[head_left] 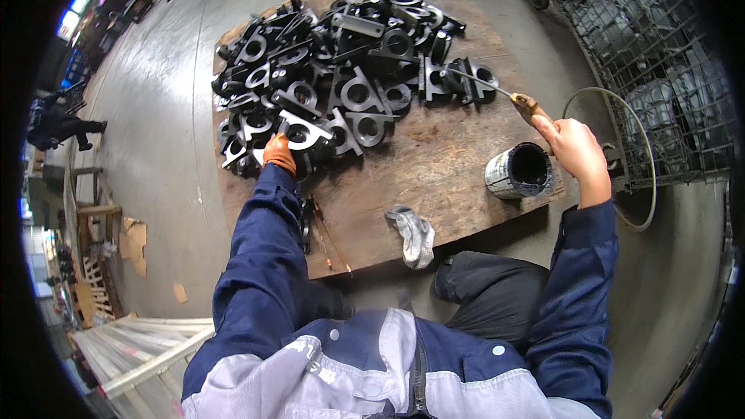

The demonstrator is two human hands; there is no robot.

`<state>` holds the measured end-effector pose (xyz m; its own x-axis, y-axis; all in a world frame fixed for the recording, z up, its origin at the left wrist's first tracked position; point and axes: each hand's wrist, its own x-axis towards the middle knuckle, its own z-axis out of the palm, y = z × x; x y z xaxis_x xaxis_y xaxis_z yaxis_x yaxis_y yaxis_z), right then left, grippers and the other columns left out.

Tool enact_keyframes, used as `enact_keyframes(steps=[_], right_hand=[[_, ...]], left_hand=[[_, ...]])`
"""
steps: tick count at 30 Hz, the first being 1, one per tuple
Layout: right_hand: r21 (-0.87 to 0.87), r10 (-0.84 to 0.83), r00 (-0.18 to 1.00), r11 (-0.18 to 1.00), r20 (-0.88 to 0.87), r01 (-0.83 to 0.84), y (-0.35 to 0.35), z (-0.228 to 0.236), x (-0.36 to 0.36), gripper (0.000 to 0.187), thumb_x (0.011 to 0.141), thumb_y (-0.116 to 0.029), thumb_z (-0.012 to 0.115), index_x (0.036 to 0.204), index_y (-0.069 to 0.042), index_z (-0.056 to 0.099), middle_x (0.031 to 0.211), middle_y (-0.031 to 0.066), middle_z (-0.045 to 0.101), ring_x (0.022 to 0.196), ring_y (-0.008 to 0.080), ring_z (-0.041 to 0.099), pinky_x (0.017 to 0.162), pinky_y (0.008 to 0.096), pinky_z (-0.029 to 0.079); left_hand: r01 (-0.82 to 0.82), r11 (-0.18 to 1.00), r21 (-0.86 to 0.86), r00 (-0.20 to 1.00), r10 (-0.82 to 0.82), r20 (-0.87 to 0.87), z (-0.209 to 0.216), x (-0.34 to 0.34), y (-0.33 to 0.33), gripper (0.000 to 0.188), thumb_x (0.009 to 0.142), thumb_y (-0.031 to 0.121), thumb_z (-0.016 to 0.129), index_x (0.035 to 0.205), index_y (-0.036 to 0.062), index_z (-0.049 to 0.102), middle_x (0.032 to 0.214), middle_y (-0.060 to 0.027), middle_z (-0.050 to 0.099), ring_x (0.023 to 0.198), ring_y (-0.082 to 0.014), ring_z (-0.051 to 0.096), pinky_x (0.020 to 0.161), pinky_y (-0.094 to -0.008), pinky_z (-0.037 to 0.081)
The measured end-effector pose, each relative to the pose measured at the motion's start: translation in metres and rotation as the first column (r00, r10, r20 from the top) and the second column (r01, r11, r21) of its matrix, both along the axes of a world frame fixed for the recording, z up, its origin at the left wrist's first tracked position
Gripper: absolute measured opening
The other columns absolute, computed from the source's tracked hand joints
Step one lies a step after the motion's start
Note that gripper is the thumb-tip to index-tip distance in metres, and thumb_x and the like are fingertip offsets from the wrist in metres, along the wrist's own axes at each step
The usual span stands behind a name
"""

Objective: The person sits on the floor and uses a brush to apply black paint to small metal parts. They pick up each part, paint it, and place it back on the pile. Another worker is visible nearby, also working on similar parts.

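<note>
My left hand, in an orange glove, is closed on the edge of a metal bracket with a round hole, at the near left of a heap of black and grey brackets. My bare right hand is wrapped round the wooden handle of a tool with a thin metal rod. The rod points left, its tip in front of two brackets at the heap's right side; whether it touches them I cannot tell. Below the right hand stands a tin, smeared black inside and round the rim.
A grey-white work glove lies at the near edge of the wooden tabletop. Thin rods lie left of it. Wire cages stand on the right, with a curved hose before them. Another person is far left.
</note>
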<state>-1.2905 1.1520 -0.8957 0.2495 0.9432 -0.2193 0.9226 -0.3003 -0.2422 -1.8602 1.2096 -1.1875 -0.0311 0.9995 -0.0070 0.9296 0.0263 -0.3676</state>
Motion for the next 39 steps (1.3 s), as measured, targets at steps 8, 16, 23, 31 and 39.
enact_keyframes(steps=[8,16,23,31,39], right_hand=[[-0.147,-0.247,0.966,0.955,0.076,0.256,0.018,-0.036,0.053,0.066,0.088,-0.064,0.051,0.103,-0.003,0.071,0.103,0.0240,0.068,0.101,0.0390,0.065,0.084,0.0446,0.050],[0.028,-0.143,0.987,0.990,0.076,0.141,0.030,-0.043,0.021,0.074,0.089,-0.067,0.045,0.101,0.001,0.070,0.103,0.0273,0.066,0.102,0.0413,0.063,0.086,0.0476,0.049],[-0.004,-0.218,0.966,0.975,0.140,0.220,0.026,-0.049,0.036,0.070,0.089,-0.067,0.046,0.106,-0.004,0.071,0.109,0.0240,0.067,0.107,0.0394,0.063,0.089,0.0471,0.049],[0.051,-0.013,0.996,0.999,0.083,0.009,0.009,-0.008,-0.017,0.069,0.089,-0.064,0.050,0.099,0.001,0.069,0.101,0.0283,0.065,0.102,0.0409,0.064,0.083,0.0472,0.049],[0.202,0.336,0.924,0.932,-0.180,-0.300,-0.046,0.040,-0.100,0.060,0.087,-0.058,0.061,0.089,0.002,0.066,0.077,0.0204,0.064,0.072,0.0318,0.062,0.068,0.0395,0.048]], left_hand=[[-0.414,0.813,-0.410,0.465,0.576,0.672,-0.023,-0.036,0.032,0.065,0.086,0.055,0.051,0.113,-0.0024,0.066,0.113,-0.0258,0.066,0.111,-0.0364,0.061,0.090,-0.0417,0.044],[0.053,0.937,-0.345,0.772,0.181,0.609,0.055,-0.017,-0.007,0.040,0.094,0.035,0.050,0.118,0.0039,0.059,0.108,-0.0199,0.065,0.097,-0.0339,0.064,0.081,-0.0409,0.051],[0.102,0.865,-0.492,0.497,0.384,0.778,0.192,0.007,-0.032,0.054,0.089,0.047,0.063,0.109,-0.0029,0.066,0.088,-0.0088,0.068,0.075,-0.0170,0.062,0.066,-0.0312,0.051],[0.304,0.918,-0.253,0.337,0.145,0.930,0.327,0.076,-0.200,0.052,0.088,0.041,0.066,0.126,0.0062,0.060,0.111,-0.0113,0.069,0.097,-0.0190,0.065,0.085,-0.0324,0.051],[0.366,0.830,-0.420,0.432,0.249,0.867,0.294,0.108,-0.259,0.059,0.086,0.042,0.066,0.129,0.0031,0.057,0.112,-0.0160,0.068,0.102,-0.0275,0.066,0.089,-0.0371,0.050]])
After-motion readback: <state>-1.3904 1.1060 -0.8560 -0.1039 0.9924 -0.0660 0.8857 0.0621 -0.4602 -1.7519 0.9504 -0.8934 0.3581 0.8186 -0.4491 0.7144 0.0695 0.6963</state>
